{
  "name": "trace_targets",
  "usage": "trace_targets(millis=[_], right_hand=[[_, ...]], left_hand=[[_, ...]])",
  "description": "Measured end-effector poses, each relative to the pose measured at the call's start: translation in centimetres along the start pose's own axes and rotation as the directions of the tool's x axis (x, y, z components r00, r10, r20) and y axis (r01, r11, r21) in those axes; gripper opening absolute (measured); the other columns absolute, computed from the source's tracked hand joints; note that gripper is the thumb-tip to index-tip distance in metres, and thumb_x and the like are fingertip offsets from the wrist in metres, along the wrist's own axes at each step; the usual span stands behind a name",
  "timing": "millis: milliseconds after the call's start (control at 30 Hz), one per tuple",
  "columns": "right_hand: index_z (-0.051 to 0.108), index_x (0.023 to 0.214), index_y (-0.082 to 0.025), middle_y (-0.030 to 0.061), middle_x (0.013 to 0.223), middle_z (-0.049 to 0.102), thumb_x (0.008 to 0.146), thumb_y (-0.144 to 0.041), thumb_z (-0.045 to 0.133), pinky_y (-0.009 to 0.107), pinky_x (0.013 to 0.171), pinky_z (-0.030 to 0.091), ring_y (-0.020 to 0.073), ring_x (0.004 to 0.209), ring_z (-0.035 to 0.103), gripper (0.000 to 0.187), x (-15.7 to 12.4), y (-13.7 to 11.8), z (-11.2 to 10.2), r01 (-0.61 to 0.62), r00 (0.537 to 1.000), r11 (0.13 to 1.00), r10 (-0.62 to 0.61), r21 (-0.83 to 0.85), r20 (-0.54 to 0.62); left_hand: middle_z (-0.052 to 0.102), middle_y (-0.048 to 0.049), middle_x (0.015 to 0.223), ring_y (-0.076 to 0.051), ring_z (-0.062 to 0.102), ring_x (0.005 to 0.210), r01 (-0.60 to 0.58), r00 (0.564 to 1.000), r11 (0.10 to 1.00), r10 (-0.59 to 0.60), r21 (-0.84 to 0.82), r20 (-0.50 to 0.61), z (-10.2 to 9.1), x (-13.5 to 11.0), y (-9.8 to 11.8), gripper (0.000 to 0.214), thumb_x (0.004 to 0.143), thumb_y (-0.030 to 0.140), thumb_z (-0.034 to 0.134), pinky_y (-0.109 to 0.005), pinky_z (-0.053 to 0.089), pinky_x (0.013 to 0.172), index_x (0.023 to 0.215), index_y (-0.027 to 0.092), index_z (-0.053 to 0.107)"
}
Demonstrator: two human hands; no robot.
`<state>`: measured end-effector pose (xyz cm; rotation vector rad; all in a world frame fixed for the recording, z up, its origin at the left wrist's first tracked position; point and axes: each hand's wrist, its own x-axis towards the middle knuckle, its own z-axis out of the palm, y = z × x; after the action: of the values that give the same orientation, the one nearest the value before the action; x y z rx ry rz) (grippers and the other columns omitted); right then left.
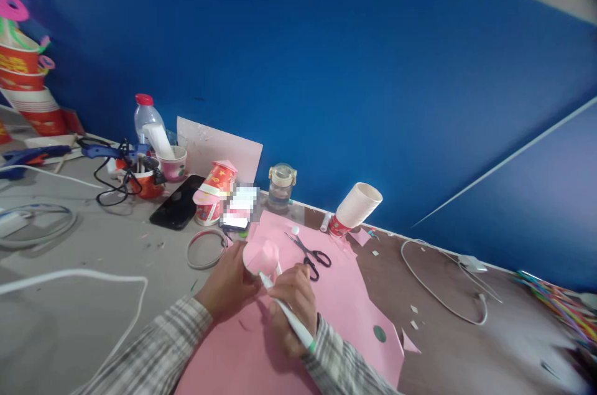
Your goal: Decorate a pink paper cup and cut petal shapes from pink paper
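Closed around a white marker, the right hand is bringing its tip to the near edge of a rounded pink paper piece, which the left hand is clasping above a pink paper sheet. The piece appears already shaped; I cannot tell whether marking is finished. Scissors are lying free on the sheet; red paper cups nearby are already wearing pink trim.

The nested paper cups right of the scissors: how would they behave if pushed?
Likely light, since the nested paper cups look thin-walled. Probably apt to tip, as the tall stack narrows toward its red bottom. Once down, they might roll, given their round rims.
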<state>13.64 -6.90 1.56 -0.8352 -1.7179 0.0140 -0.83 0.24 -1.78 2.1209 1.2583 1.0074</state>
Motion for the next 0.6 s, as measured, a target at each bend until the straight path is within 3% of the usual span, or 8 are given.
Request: trace_targets(millis=[267,600], right_hand=[[0.059,0.078,-0.02,-0.0011,0.067,0.059,0.069,-0.014,0.055,0.035,0.063,0.04,0.0161,0.058,0.057,0.012,-0.09,0.3,0.05,0.001,1.0,1.0,-0.001,0.014,-0.019],[0.059,0.081,-0.02,-0.0005,0.068,0.059,0.07,-0.015,0.053,0.036,0.063,0.04,0.017,0.059,0.057,0.014,-0.11,0.3,-0.13,-0.025,1.0,1.0,0.025,-0.012,-0.006]], left_hand=[[0.054,0.003,0.085,-0.021,0.052,0.083,0.012,0.999,0.999,-0.01,-0.034,0.051,-0.06,0.06,-0.04,0.043,0.048,0.014,0.065,-0.035,0.045,0.07,0.086,0.028,0.053],[0.054,0.0038,0.084,-0.02,0.052,0.08,-0.009,0.999,1.0,0.01,-0.026,0.037,0.0,0.07,-0.09,0.04,0.047,0.015,0.066,-0.033,0.044,0.068,0.084,0.028,0.054]])
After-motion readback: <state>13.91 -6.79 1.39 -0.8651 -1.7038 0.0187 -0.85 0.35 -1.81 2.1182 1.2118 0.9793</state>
